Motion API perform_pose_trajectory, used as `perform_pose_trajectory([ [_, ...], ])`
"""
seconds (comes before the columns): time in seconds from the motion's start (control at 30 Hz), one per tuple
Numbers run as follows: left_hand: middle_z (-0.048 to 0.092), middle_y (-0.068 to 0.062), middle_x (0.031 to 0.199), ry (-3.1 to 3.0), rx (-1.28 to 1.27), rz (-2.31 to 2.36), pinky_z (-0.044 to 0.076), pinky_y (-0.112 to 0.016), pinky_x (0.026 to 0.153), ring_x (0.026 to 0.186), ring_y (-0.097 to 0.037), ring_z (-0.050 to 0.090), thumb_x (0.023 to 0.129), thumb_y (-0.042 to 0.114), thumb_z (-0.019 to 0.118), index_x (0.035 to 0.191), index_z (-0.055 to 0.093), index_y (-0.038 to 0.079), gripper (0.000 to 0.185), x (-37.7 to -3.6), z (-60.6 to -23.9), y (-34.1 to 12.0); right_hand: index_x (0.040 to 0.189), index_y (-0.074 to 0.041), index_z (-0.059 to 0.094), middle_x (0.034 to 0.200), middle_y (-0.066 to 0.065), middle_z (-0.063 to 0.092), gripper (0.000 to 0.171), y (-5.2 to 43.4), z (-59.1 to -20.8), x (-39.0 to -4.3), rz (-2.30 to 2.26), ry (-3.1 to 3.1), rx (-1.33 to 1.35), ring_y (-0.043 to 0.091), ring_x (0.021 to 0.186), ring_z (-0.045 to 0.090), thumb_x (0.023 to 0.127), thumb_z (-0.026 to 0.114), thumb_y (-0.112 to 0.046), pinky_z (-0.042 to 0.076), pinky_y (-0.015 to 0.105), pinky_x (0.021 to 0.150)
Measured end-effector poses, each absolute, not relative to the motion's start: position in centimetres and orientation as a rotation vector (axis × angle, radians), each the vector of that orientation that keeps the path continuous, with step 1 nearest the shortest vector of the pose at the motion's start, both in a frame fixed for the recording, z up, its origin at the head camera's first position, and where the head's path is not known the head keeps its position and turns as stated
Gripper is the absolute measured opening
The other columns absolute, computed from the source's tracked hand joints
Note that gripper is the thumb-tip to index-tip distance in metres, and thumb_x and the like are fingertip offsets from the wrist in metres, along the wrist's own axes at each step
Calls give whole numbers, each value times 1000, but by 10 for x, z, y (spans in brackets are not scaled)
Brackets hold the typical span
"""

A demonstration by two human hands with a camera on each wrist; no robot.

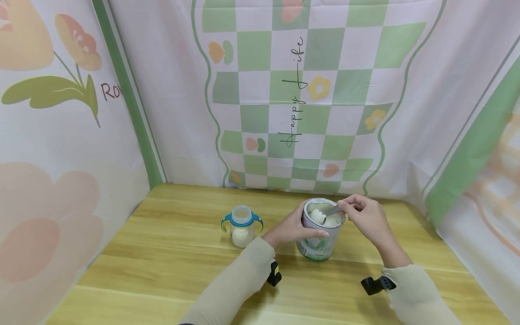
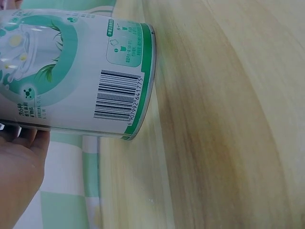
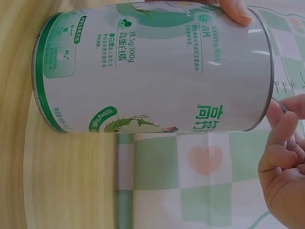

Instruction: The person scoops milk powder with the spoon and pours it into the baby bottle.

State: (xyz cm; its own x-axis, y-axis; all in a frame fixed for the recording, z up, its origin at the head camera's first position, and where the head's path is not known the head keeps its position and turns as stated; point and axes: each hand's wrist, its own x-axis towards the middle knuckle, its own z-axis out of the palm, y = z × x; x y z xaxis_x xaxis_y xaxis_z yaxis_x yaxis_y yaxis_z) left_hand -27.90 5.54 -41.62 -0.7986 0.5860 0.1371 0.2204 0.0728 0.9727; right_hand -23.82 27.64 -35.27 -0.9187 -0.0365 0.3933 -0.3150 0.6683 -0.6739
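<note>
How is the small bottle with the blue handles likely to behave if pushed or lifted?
The bottle would probably slide or tip rather than roll, since it stands upright with blue handles jutting out. Its top looks open, so tilting might spill the pale contents.

Can — white and green, bottle handles — blue, sleeves beige, backdrop green-checked

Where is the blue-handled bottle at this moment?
In the head view, the bottle stands on the table, left of the left hand gripping the tin.
</note>
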Motion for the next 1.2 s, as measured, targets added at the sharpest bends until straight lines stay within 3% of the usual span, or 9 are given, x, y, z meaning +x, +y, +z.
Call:
perform_pose_trajectory([
  [0.37, 50, 13, 134, 2066, 826, 1778, 45, -34, 98, 118, -6, 53, 86, 33, 82, 150, 32, 35, 81, -280, -417, 54, 92, -8, 72, 67, 1, 63, 14, 271, -363, -238, 1011, -2358, 425, 12, 52, 47, 98, 68, -21, 38, 22, 44],
  [0.77, 50, 13, 135, 2040, 887, 1798, 45, -32, 98, 119, -6, 53, 87, 29, 82, 150, 33, 33, 80, -283, -420, 56, 91, -7, 73, 73, 6, 67, 10, 270, -367, -237, 1025, -2300, 421, 11, 54, 48, 96, 70, -16, 38, 20, 45],
  [1.0, 49, 14, 136, 2055, 881, 1801, 45, -33, 98, 119, -6, 52, 87, 29, 82, 150, 34, 33, 80, -283, -421, 56, 93, -5, 72, 75, 9, 69, 20, 273, -370, -239, 1112, -2336, 277, 12, 53, 46, 98, 68, -24, 37, 23, 44],
  [1.2, 51, 14, 134, 2080, 881, 1792, 45, -32, 98, 118, -5, 53, 86, 27, 83, 149, 35, 31, 79, -283, -421, 56, 103, 5, 67, 80, -2, 71, 36, 279, -371, -241, 1495, -2338, 80, 6, 65, 55, 99, 66, -31, 48, 18, 58],
])
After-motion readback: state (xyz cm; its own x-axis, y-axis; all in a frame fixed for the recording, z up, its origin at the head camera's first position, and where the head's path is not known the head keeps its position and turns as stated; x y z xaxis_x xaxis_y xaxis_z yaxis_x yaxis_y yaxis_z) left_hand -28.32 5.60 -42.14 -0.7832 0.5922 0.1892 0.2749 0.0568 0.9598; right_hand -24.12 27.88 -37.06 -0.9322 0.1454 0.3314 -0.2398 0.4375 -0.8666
